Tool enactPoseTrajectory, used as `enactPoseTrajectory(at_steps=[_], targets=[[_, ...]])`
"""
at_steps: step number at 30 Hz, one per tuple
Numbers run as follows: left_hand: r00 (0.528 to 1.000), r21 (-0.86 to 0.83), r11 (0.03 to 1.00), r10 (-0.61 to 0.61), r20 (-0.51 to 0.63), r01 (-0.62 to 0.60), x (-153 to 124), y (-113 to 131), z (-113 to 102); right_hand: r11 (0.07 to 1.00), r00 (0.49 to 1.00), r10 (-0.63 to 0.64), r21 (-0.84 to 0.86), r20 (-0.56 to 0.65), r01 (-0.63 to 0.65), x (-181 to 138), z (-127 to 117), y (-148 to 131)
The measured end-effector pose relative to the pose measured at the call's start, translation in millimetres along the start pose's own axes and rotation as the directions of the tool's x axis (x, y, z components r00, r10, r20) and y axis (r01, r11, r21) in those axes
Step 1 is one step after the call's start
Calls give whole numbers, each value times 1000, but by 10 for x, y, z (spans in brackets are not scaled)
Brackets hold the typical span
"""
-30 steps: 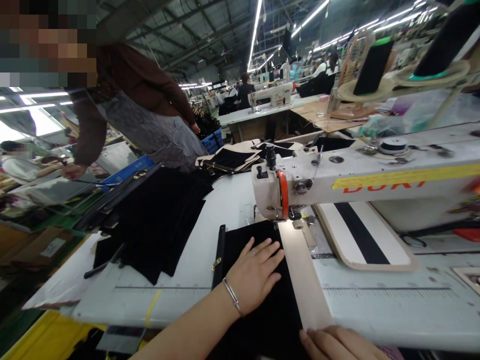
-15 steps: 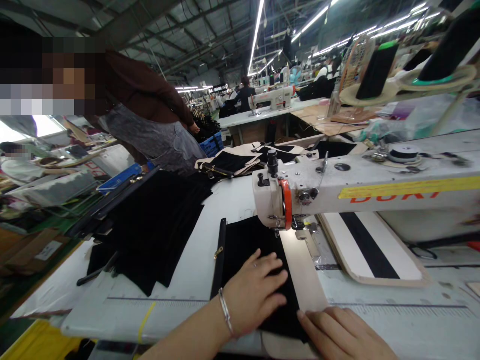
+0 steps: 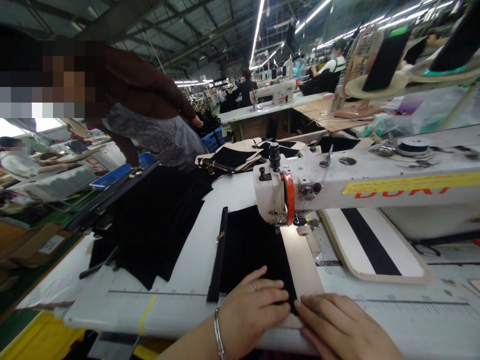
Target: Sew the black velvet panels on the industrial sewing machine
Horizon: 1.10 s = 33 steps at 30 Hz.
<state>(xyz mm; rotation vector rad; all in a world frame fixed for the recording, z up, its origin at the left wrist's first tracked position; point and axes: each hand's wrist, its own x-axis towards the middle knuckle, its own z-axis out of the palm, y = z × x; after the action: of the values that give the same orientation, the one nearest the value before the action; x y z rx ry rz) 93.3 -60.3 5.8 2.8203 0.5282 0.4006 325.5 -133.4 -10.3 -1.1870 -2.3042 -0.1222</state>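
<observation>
A black fabric panel (image 3: 249,245) lies on top of a beige panel (image 3: 300,255) under the head of a sewing machine (image 3: 275,200). Along the black panel's left side runs a dark strip with a gold zipper pull (image 3: 220,237). My left hand (image 3: 255,310) rests flat on the near part of the black fabric, fingers stretched out and holding nothing. Beside it, my right hand (image 3: 339,322) has its fingers together at the near right corner, closed on the edge of the beige panel. Its thumb is partly hidden. The needle area is too small to make out.
A pile of black panels (image 3: 150,225) covers the table's left side. White panels with a black stripe (image 3: 371,245) lie right of the needle. Beige and black pieces (image 3: 234,155) sit behind the machine. Thread cones (image 3: 388,60) stand at upper right. A co-worker (image 3: 150,100) stands beyond the pile.
The black and beige panels have slid a little farther away, under the machine head. My left hand has drawn back towards the near edge, and my right hand has closed in at the corner.
</observation>
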Motion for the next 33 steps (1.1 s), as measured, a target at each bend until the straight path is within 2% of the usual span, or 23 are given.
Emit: enactPoseTrajectory(at_steps=[9, 12, 18, 27, 33], targets=[[997, 54, 998, -32, -71, 35, 126, -256, 89, 997, 997, 48, 51, 57, -51, 122, 130, 147], [998, 79, 996, -28, -63, 33, 189, -347, 69, 996, 991, 73, 39, 112, -78, 157, 176, 208], [999, 104, 994, -14, -39, 18, 314, -531, 4, 991, 981, 120, 41, 150, -128, 321, 200, 317], [994, 106, 991, 88, -61, -81, 339, -553, -36, 990, 985, 106, 81, 137, -118, 360, 190, 405], [997, 101, 992, 77, -32, -73, 382, -661, -36, 990, 980, 116, 59, 159, -127, 431, 222, 471]])
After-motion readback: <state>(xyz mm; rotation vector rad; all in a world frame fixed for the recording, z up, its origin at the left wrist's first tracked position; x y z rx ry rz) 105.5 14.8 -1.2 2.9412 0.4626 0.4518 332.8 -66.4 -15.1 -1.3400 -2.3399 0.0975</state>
